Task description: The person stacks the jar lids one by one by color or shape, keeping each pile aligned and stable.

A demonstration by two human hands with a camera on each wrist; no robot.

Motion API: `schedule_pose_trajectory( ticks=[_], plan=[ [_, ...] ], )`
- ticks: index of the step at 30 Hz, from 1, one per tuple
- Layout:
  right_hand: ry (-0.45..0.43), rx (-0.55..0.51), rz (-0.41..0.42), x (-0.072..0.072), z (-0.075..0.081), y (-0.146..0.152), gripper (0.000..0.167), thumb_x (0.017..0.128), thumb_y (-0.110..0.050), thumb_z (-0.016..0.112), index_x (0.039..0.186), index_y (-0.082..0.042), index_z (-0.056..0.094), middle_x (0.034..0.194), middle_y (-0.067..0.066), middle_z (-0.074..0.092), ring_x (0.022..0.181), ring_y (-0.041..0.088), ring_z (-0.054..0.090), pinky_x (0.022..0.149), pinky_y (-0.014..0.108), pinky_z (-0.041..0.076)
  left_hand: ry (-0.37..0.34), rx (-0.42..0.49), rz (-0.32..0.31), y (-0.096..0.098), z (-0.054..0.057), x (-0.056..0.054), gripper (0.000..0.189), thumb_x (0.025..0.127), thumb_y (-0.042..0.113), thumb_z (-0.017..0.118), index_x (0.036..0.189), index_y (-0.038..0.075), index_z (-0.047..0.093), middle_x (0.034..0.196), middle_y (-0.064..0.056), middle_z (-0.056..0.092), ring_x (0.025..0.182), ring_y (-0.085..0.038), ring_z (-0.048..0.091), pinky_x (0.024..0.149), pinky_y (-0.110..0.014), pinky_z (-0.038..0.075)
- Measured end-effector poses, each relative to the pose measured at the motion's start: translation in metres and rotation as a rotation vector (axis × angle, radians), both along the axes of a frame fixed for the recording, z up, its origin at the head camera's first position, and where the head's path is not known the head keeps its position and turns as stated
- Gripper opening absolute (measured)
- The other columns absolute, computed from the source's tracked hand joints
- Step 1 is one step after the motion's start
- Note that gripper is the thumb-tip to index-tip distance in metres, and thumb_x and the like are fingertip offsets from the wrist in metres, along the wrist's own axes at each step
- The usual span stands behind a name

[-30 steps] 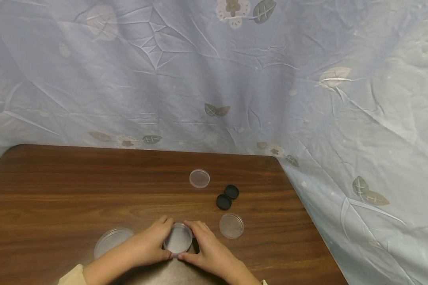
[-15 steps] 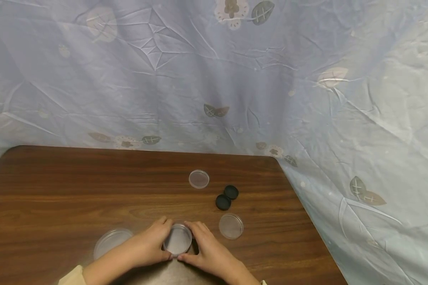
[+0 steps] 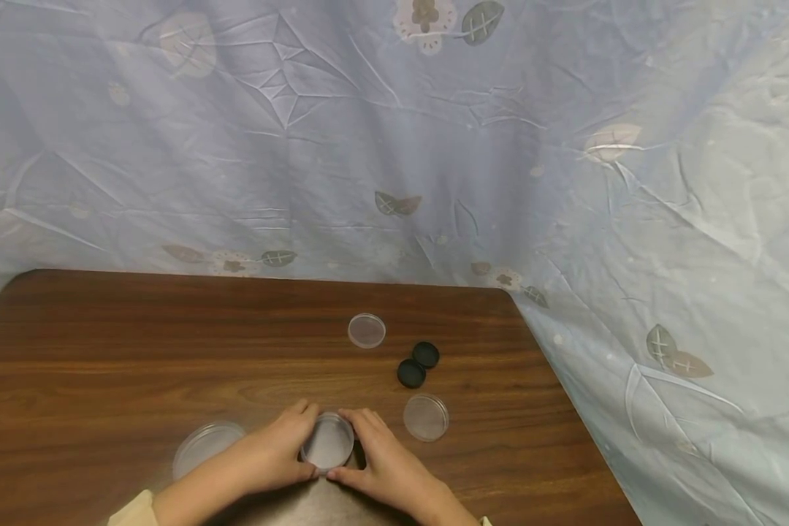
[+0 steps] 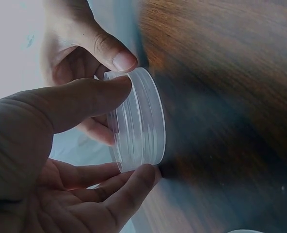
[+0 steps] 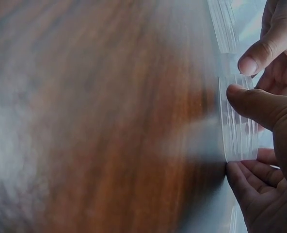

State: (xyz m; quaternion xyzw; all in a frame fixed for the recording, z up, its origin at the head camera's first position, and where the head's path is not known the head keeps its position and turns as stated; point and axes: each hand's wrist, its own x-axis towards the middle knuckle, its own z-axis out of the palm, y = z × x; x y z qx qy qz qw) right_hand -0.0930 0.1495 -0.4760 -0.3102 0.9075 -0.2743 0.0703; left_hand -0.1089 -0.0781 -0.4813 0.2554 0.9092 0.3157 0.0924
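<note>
A small stack of clear round petri dishes [image 3: 329, 442] is held low over the near middle of the table. My left hand [image 3: 279, 449] grips its left side, thumb at the near edge and fingers on the far side. From the right, my right hand [image 3: 384, 460] holds it the same way. Several ridged rims of the stack [image 4: 142, 121] show edge-on in the left wrist view, between thumb and fingers. In the right wrist view the stack [image 5: 238, 121] stands close to the wood; whether it touches I cannot tell.
A larger clear dish [image 3: 200, 446] lies left, partly behind my left forearm. To the right lies another clear dish [image 3: 426, 418], with a further one [image 3: 367, 331] at the back. Two black round caps [image 3: 411, 373] touch each other between them. A patterned cloth [image 3: 342, 146] hangs behind the table.
</note>
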Motion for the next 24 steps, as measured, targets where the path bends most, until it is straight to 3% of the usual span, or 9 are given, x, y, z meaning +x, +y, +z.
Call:
schedule_pose_trajectory(
  ticks=[3, 7, 15, 17, 19, 24],
  plan=[
    [-0.006, 0.002, 0.003, 0.0, 0.0, 0.0, 0.076, 0.096, -0.045, 0.075, 0.156, -0.013, 0.041, 0.146, 0.003, 0.058, 0.132, 0.014, 0.056, 0.11, 0.031, 0.054, -0.056, 0.011, 0.017, 0.002, 0.02, 0.006, 0.082, 0.071, 0.016, 0.093, 0.136, -0.015, 0.054, 0.136, -0.032, 0.058, 0.128, -0.049, 0.059, 0.102, -0.065, 0.054],
    [-0.013, 0.001, 0.004, -0.001, 0.0, 0.001, 0.076, 0.096, -0.045, 0.074, 0.156, -0.013, 0.04, 0.147, 0.003, 0.057, 0.133, 0.015, 0.055, 0.11, 0.032, 0.054, -0.062, 0.005, 0.02, 0.003, 0.026, 0.007, 0.081, 0.071, 0.016, 0.094, 0.135, -0.014, 0.054, 0.135, -0.031, 0.059, 0.126, -0.047, 0.061, 0.1, -0.063, 0.055],
    [-0.005, 0.002, 0.003, -0.001, 0.0, 0.001, 0.078, 0.096, -0.045, 0.075, 0.157, -0.012, 0.04, 0.147, 0.004, 0.057, 0.133, 0.015, 0.055, 0.11, 0.033, 0.054, 0.085, 0.001, -0.025, -0.001, -0.02, -0.006, 0.082, 0.068, 0.022, 0.094, 0.133, -0.01, 0.056, 0.127, -0.028, 0.061, 0.115, -0.045, 0.064, 0.088, -0.058, 0.06],
    [-0.008, 0.011, -0.002, 0.0, 0.0, 0.001, 0.08, 0.096, -0.046, 0.075, 0.158, -0.011, 0.039, 0.147, 0.005, 0.057, 0.134, 0.016, 0.055, 0.111, 0.033, 0.054, 0.067, 0.001, -0.014, -0.001, -0.021, -0.006, 0.087, 0.065, 0.023, 0.095, 0.135, -0.011, 0.055, 0.132, -0.031, 0.059, 0.12, -0.049, 0.062, 0.092, -0.062, 0.059],
    [-0.023, 0.021, -0.006, 0.0, 0.001, 0.002, 0.082, 0.095, -0.047, 0.075, 0.159, -0.011, 0.037, 0.149, 0.005, 0.055, 0.135, 0.016, 0.054, 0.111, 0.034, 0.054, 0.041, -0.001, -0.007, -0.001, -0.014, -0.004, 0.091, 0.065, 0.024, 0.096, 0.136, -0.013, 0.054, 0.135, -0.034, 0.058, 0.125, -0.052, 0.059, 0.095, -0.064, 0.057],
    [-0.098, 0.019, 0.008, -0.002, 0.006, 0.005, 0.09, 0.094, -0.051, 0.075, 0.161, -0.009, 0.033, 0.152, 0.006, 0.051, 0.135, 0.016, 0.054, 0.112, 0.033, 0.053, -0.097, 0.015, 0.038, 0.002, 0.028, 0.008, 0.091, 0.07, 0.029, 0.096, 0.137, -0.016, 0.053, 0.14, -0.037, 0.054, 0.129, -0.054, 0.056, 0.1, -0.069, 0.053]
  ],
)
